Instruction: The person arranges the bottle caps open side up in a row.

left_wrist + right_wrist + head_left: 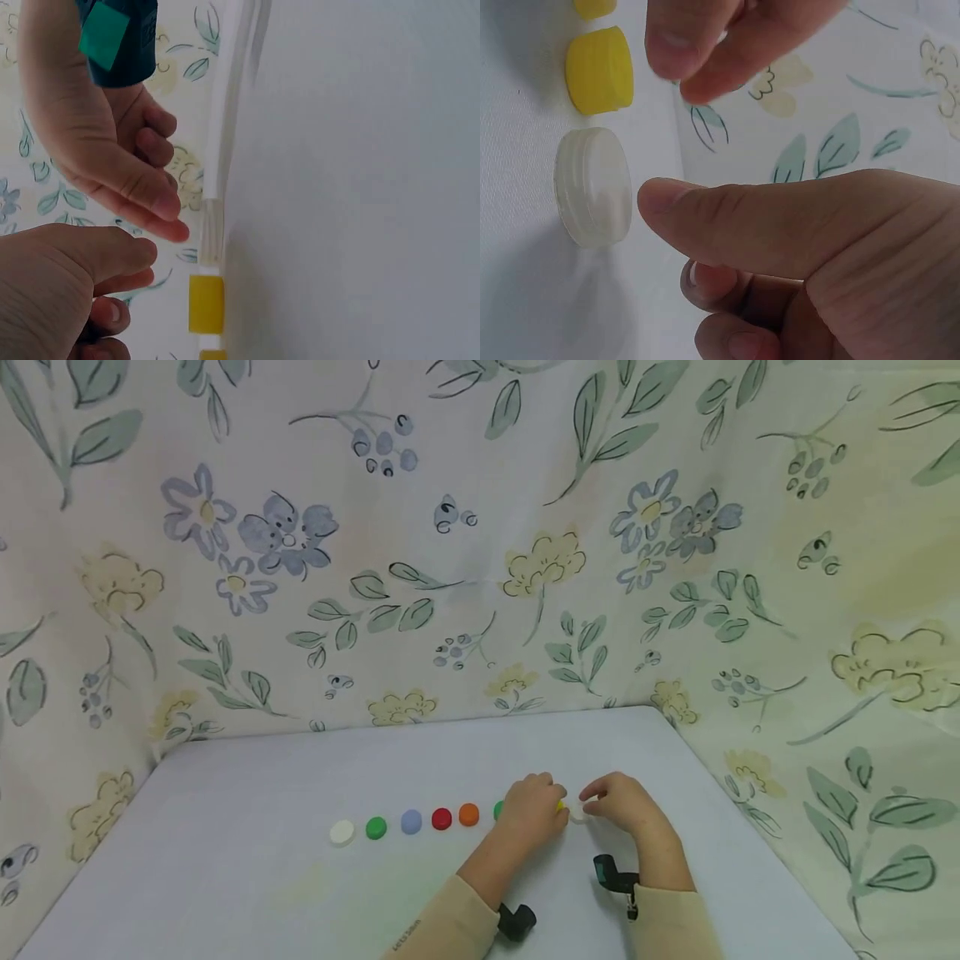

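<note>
A row of round bottle caps lies on the white table. At its right end sit a yellow cap [600, 71] and a translucent cap [592, 187], which shows faintly in the head view. My right hand [624, 802] hovers beside the translucent cap, its thumb tip close to the rim and its fingers loosely bent around nothing. Over the yellow cap bends my left hand [532, 810], fingers relaxed and holding nothing in the wrist views; it partly covers the yellow caps and a green cap [498, 810] in the head view.
Further left in the row are an orange cap [468, 814], a red cap [442, 818], a blue cap [411, 822], a green cap [376, 827] and a white cap [342, 833]. Floral cloth [480, 568] hangs behind and beside the table [225, 877].
</note>
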Motion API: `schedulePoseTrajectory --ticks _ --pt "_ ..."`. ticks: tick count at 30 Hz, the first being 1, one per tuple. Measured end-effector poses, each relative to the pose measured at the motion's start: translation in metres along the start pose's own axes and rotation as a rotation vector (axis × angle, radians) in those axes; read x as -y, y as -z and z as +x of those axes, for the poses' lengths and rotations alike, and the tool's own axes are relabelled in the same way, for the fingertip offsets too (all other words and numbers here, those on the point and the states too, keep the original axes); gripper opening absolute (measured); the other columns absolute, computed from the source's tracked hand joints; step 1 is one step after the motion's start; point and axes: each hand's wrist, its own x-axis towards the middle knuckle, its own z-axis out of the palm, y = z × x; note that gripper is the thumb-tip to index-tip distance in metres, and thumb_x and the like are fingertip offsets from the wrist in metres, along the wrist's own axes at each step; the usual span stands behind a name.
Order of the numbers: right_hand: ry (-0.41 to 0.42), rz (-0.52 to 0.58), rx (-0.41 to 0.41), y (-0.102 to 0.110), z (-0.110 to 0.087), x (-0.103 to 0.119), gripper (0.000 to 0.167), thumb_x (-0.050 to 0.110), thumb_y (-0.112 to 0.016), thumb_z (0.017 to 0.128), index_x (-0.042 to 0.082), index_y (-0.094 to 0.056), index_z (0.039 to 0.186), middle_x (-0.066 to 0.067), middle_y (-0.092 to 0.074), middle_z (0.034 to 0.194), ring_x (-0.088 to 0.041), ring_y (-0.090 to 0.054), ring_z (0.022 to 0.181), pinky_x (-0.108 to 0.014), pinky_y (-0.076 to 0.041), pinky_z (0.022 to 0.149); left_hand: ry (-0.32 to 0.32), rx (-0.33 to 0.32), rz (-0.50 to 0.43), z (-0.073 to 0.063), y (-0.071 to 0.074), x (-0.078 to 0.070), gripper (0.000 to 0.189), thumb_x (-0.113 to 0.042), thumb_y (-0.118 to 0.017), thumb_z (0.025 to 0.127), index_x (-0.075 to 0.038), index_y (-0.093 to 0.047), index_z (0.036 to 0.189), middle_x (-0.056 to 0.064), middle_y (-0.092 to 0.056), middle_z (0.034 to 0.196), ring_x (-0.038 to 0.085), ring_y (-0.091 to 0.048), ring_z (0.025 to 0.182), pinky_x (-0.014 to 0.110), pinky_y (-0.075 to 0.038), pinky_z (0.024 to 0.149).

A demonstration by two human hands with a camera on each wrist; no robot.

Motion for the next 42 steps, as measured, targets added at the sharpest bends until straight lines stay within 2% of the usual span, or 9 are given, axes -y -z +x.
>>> schedulePoseTrajectory --ticks 6,10,13,19,26,31,36,42 --pt "0.022 -0.009 0.014 -0.01 0.004 0.006 0.012 0.007 -0.078 0.086 0.007 -0.08 0.098 -0.015 -0.072 0.112 -0.031 -0.065 0.102 -0.052 -0.053 0.086 0.033 0.004 0.01 0.001 0.003 -0.01 0.018 -0.031 -0.076 0.092 -0.016 -0.079 0.1 -0.002 -0.057 0.081 0.015 -0.054 0.076 0.028 -0.047 0.065" --pt "0.026 0.013 0.022 -0.015 0.006 0.008 0.014 0.006 -0.078 0.086 0.007 -0.081 0.1 -0.015 -0.071 0.115 -0.034 -0.064 0.107 -0.054 -0.051 0.09 0.088 0.045 0.01 0.004 0.002 -0.012 0.02 -0.033 -0.075 0.093 -0.014 -0.078 0.096 -0.001 -0.057 0.082 0.016 -0.056 0.079 0.031 -0.05 0.069" --pt "0.024 0.011 0.031 -0.016 0.005 0.008 0.014 0.006 -0.077 0.086 0.008 -0.081 0.1 -0.015 -0.071 0.116 -0.034 -0.065 0.107 -0.054 -0.051 0.09 0.107 0.09 0.017 0.005 -0.005 -0.012 0.021 -0.035 -0.076 0.092 -0.013 -0.078 0.094 -0.001 -0.057 0.081 0.015 -0.054 0.077 0.031 -0.05 0.069" --pt "0.015 -0.023 0.006 -0.012 0.002 0.006 0.014 0.008 -0.078 0.087 0.008 -0.08 0.1 -0.017 -0.071 0.116 -0.033 -0.066 0.103 -0.053 -0.053 0.087 0.077 0.119 0.022 0.01 -0.013 -0.014 0.024 -0.035 -0.078 0.091 -0.012 -0.078 0.099 -0.001 -0.056 0.081 0.015 -0.051 0.075 0.029 -0.049 0.069" --pt "-0.001 -0.014 0.003 -0.009 0.001 0.003 0.027 0.007 -0.085 0.079 0.008 -0.079 0.105 -0.013 -0.07 0.107 -0.024 -0.063 0.088 -0.047 -0.053 0.077 0.056 0.106 0.05 0.014 -0.015 -0.017 0.018 -0.031 -0.079 0.091 -0.015 -0.078 0.099 -0.001 -0.059 0.085 0.015 -0.056 0.08 0.031 -0.052 0.075" --pt "-0.01 -0.017 -0.031 -0.011 0.002 -0.001 0.033 0.0 -0.087 0.072 0.008 -0.077 0.103 -0.011 -0.067 0.098 -0.024 -0.059 0.083 -0.046 -0.051 0.074 0.038 0.087 0.044 0.014 -0.015 -0.019 0.012 -0.026 -0.077 0.093 -0.014 -0.077 0.095 -0.001 -0.059 0.084 0.016 -0.057 0.079 0.032 -0.052 0.072" --pt "-0.002 -0.049 -0.055 -0.014 0.003 -0.002 0.035 -0.004 -0.086 0.07 0.008 -0.075 0.101 -0.011 -0.067 0.096 -0.024 -0.057 0.08 -0.044 -0.051 0.072 0.034 0.078 0.058 0.012 -0.012 -0.022 0.012 -0.026 -0.077 0.093 -0.014 -0.077 0.093 -0.001 -0.06 0.082 0.016 -0.059 0.078 0.032 -0.053 0.072" --pt "-0.017 -0.068 -0.08 -0.014 0.002 -0.001 0.036 -0.006 -0.086 0.07 0.008 -0.075 0.101 -0.011 -0.066 0.093 -0.024 -0.056 0.076 -0.042 -0.05 0.069 0.028 0.072 0.028 0.014 -0.012 -0.023 0.012 -0.024 -0.076 0.093 -0.012 -0.076 0.094 0.0 -0.059 0.081 0.015 -0.056 0.075 0.031 -0.052 0.07"
